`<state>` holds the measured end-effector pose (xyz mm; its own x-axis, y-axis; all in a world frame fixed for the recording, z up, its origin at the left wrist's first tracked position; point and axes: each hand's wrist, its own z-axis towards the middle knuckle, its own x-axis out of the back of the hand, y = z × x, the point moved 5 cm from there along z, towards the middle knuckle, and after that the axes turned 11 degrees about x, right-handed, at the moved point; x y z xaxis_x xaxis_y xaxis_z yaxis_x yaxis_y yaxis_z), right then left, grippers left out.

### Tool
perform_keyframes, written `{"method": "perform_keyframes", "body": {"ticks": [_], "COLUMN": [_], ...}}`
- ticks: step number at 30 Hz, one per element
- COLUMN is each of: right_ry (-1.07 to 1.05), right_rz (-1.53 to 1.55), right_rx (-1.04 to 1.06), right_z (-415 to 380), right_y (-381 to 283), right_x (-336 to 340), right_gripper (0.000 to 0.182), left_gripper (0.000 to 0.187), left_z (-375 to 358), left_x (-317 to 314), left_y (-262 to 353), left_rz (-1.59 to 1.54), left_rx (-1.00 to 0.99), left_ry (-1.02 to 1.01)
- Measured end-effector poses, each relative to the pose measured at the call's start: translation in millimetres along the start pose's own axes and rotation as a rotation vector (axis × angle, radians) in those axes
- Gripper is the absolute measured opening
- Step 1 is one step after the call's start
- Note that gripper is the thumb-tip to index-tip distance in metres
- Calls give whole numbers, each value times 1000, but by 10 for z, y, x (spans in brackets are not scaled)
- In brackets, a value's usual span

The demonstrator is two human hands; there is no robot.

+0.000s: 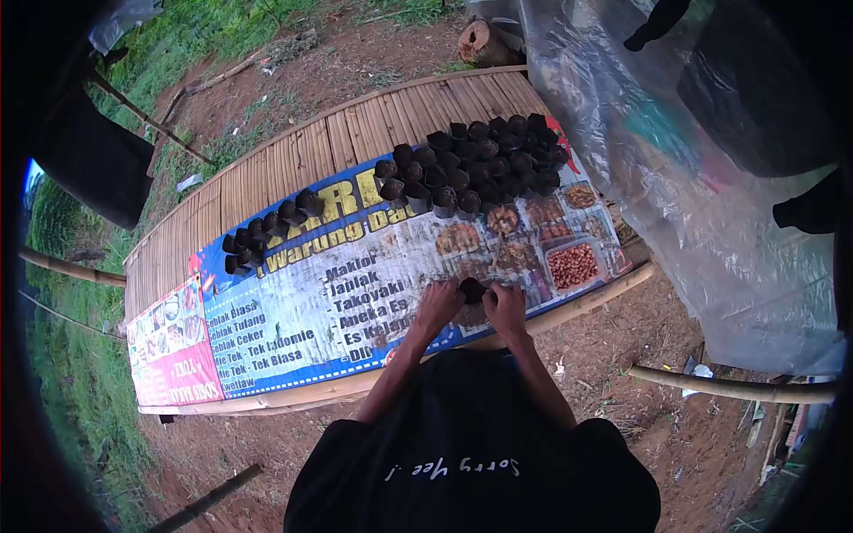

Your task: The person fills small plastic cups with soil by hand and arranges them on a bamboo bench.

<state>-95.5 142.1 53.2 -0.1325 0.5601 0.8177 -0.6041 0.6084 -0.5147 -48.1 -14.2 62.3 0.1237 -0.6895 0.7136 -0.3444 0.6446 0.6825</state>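
Observation:
Between my two hands is a small black seedling bag point(472, 290), standing on the banner near the front edge of the table. My left hand point(442, 304) grips its left side with bent fingers. On the other side, my right hand point(503, 307) has its fingers closed at the bag's right rim. What is inside the bag is too dark to make out. To the right of my right hand sits a clear plastic tub point(557, 242) of reddish-brown seeds point(573, 267) that look like peanuts.
Many black soil-filled bags point(480, 164) stand in rows at the back right; a smaller group point(258, 233) is at the back left. A printed banner point(293, 329) covers much of the bamboo table point(355, 133). Plastic sheeting point(657, 178) hangs at right. Bamboo poles point(737, 384) jut in.

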Motion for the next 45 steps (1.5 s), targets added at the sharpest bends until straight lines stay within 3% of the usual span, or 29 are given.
{"method": "perform_keyframes", "body": {"ticks": [21, 23, 24, 26, 29, 34, 40, 45], "right_ry": [130, 125, 137, 152, -36, -20, 8, -37], "right_rz": [2, -4, -42, -79, -117, -187, -140, -102], "right_rx": [-228, -261, -250, -238, -153, 116, 223, 126], "right_z": [-213, -225, -188, -69, 106, 244, 273, 182], "right_y": [70, 51, 88, 104, 31, 61, 59, -36], "right_x": [-95, 12, 64, 156, 224, 104, 97, 205], "right_gripper": [21, 23, 24, 26, 29, 22, 16, 15], "left_gripper": [16, 21, 21, 32, 42, 35, 24, 17], "left_z": [291, 197, 126, 14, -5, -49, 1, -14], "left_x": [-43, 7, 48, 96, -157, -272, -254, -8], "left_y": [75, 63, 127, 147, -30, -55, -35, 44], "left_rz": [89, 163, 164, 111, 124, -46, -79, -163], "left_rx": [-219, -45, -44, 167, 282, 187, 134, 133], "left_ry": [-52, -69, -70, -30, -46, 36, 26, -16]}}
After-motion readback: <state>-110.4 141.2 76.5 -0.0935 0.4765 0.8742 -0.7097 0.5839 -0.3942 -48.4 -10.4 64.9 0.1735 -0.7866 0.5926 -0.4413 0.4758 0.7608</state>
